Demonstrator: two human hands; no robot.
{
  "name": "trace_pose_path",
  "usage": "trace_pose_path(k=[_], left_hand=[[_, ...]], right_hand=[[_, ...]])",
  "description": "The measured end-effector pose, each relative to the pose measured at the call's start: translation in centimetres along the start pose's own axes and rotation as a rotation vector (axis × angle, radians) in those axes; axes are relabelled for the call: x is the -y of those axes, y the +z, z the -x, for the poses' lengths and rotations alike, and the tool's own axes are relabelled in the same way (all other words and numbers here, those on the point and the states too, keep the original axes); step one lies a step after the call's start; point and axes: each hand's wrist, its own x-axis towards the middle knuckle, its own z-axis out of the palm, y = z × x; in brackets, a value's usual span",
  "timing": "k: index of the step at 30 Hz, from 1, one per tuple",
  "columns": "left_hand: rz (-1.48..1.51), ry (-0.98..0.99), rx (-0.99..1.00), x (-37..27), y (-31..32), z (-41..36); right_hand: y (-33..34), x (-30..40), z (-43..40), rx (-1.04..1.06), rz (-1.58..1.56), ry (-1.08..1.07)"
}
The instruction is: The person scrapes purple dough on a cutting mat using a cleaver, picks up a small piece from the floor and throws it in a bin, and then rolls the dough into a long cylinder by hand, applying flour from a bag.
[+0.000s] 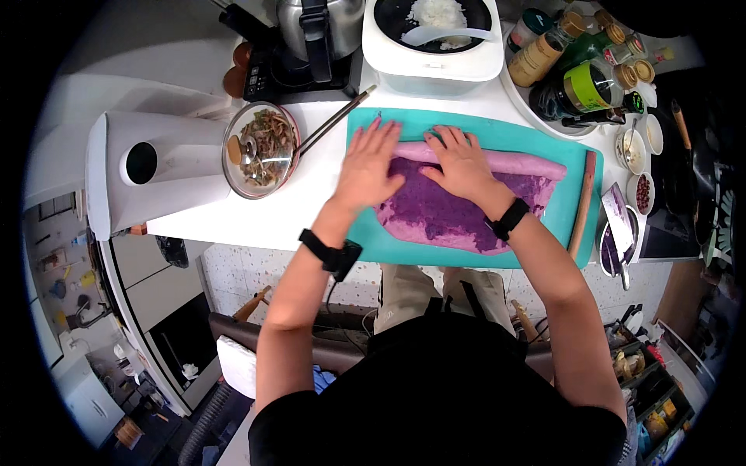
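A sheet of pale purple dough point(402, 229), spread with darker purple filling point(431, 198), lies on a teal mat point(466, 125). Its far edge is rolled into a long roll point(518, 164). My left hand point(366, 169) is slightly blurred and lies over the roll's left end, fingers stretched forward. Across the middle of the roll rests my right hand point(460, 160), its fingers spread over the far side and its thumb on the near side. Both palms hide parts of the roll. A wooden rolling pin point(583, 204) lies along the mat's right side.
Left of the mat stands a glass-lidded bowl of food point(259, 151) beside chopsticks point(335, 122). Behind are a kettle point(344, 23) and a rice cooker point(434, 67). At right are a tray of bottles point(518, 110), small bowls point(654, 134) and a metal scraper point(618, 215) over a purple-smeared bowl point(606, 250).
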Motion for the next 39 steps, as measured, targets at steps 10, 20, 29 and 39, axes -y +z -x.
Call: trace_pose_path(k=[10,20,29,39], left_hand=[[-0.136,-0.042,0.146,-2.3,3.9,1.9],[-0.138,-0.087,0.069,-7.3,2.9,1.2],[-0.082,0.061,0.095,-10.0,7.0,0.9],[-0.121,-0.035,0.051,-14.1,8.8,-3.8]], right_hand=[[0.1,-1.3,4.6,-0.038,0.222,0.264],[-2.5,-6.9,8.3,-0.307,0.019,0.245],[0.4,-8.5,14.4,-0.234,0.286,0.310],[-0.9,-11.5,14.7,-0.247,0.097,0.361]])
